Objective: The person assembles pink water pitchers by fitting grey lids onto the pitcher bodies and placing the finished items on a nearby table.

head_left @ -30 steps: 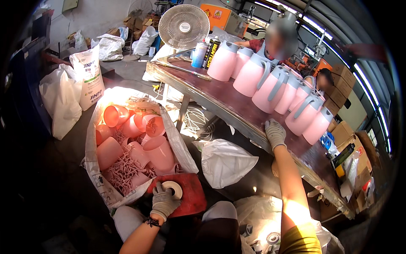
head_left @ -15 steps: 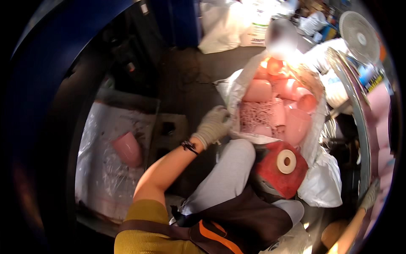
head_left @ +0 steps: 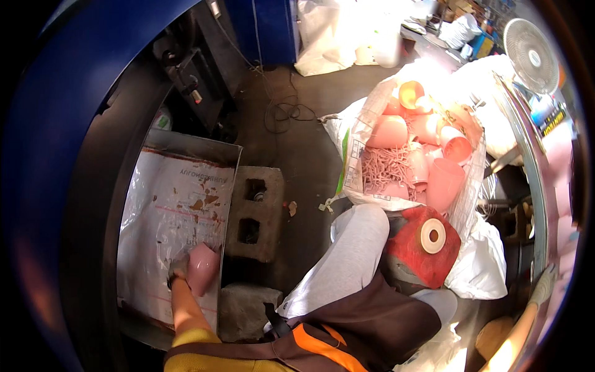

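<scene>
A pale glove covers my left hand (head_left: pixel 178 265), which is down in the lined bin at the left. It is closed on the near-left side of a pink plastic cup (head_left: pixel 203 268), and its fingertips are partly hidden by the cup. The cup lies tilted over the plastic sheet (head_left: pixel 167 211) lining the bin. Far to the right, my gloved right hand (head_left: pixel 543 286) rests against the edge of a bench with its fingers stretched out, holding nothing. Pink items (head_left: pixel 561 211) stand on that bench, blurred at the picture's rim.
An open woven sack (head_left: pixel 356 167) ahead holds several pink cups and thin pink plastic strips. Between my knees sits a red-covered block with a cream ring (head_left: pixel 432 236). A concrete block (head_left: pixel 269 214) stands beside the bin. Cable lies on the floor; a fan (head_left: pixel 531 57) is at far right.
My left hand has swung from beside the sack to the bin and taken hold of the cup. The cup now lies nearer to me. My right hand stays at the bench edge.
</scene>
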{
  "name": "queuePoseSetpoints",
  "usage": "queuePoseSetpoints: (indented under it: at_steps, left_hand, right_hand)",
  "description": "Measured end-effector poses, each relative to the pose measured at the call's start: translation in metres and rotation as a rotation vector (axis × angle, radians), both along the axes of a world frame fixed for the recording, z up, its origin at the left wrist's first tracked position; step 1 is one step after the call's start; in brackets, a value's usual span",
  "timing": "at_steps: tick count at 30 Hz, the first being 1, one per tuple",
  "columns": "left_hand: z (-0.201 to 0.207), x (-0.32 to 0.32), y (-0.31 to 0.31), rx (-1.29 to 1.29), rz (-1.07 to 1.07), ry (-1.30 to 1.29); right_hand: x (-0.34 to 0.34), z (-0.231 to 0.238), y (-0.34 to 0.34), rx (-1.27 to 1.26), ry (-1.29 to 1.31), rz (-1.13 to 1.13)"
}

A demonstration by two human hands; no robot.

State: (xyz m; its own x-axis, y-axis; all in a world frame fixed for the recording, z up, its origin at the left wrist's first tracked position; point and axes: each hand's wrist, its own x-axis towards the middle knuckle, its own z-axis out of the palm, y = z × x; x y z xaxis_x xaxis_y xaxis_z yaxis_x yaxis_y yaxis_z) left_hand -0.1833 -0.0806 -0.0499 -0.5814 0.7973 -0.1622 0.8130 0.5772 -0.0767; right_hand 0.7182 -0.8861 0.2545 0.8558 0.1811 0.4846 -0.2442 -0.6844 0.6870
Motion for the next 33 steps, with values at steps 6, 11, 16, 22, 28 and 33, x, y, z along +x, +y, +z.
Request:
queuePoseSetpoints:
  at_steps: [6, 11, 16, 22, 28, 33]
  left_hand:
    - [-0.055, -0.045, -0.027, 0.568, 0.219, -0.665]
    - [0.065, 0.110, 0.062, 0.672, -0.131, -1.683]
    - [0.151, 0.317, 0.042, 0.311, -0.142, -2.164]
    - [0.190, 0.414, -0.074, 0.495, -0.609, -2.062]
    - [0.269, 0.420, -0.136, 0.531, -1.882, -0.863]
    - [0.287, 0.433, -0.158, -0.344, -2.016, -0.715]
  right_hand:
    - [0.028, -0.005, 0.017, 0.547, -0.152, 0.461]
    - [-0.150, -0.031, 0.292, 1.025, 0.334, 1.019]
    - [-0.339, -0.057, 0.477, 1.254, 0.946, 1.501]
    - [-0.379, -0.070, 0.506, 1.517, 1.607, 0.901]
    - [-0.369, -0.070, 0.481, 0.876, 1.286, 1.238]
    - [-0.385, -0.101, 0.491, 1.050, 1.551, 1.219]
